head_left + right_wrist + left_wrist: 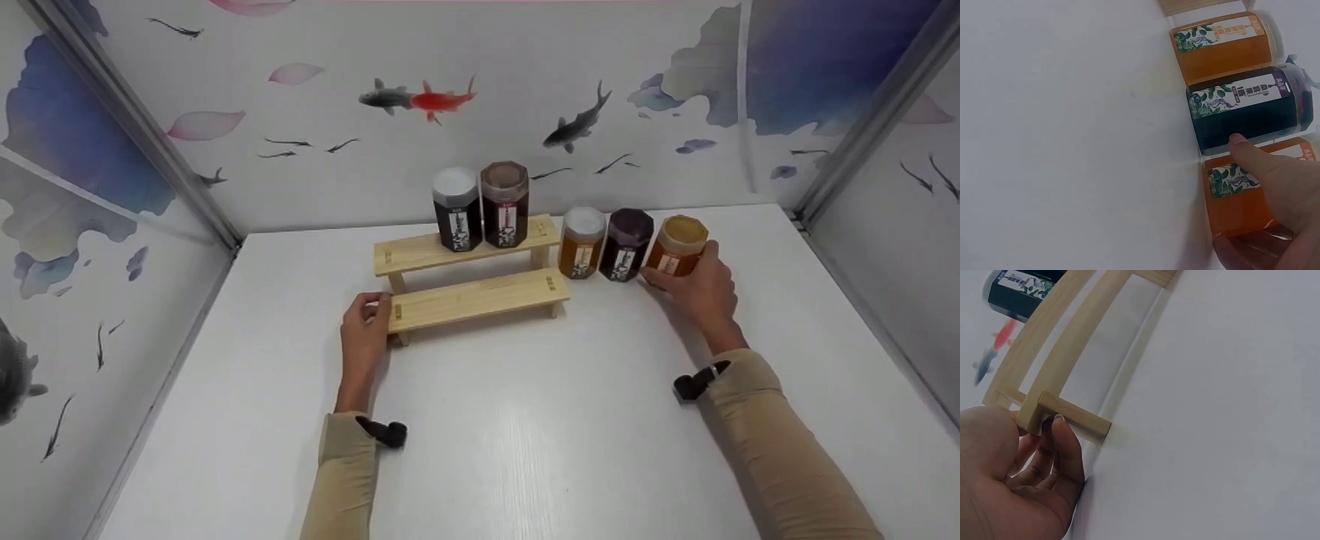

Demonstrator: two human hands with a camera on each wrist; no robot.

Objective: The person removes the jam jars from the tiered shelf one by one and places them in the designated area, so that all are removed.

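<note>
My left hand (365, 328) pinches the left end of the lower board of a two-step wooden stand (480, 298); in the left wrist view, thumb and fingers curl about the board's end beside its leg (1075, 415). With my right hand (701, 289) I grip an orange jar (667, 262), thumb on one side and fingers around the other. Left of it stand a dark jar (626, 246) and an amber jar (581, 247), all three in a row on the table. The right thumb tip overlaps the dark jar (1247, 107) in the right wrist view.
On the stand's upper board sit two dark jars, one with a white lid (456, 210) and one with a brownish lid (505, 206). White panels (480, 45) painted with fish and petals rise behind and beside the white table (510, 435).
</note>
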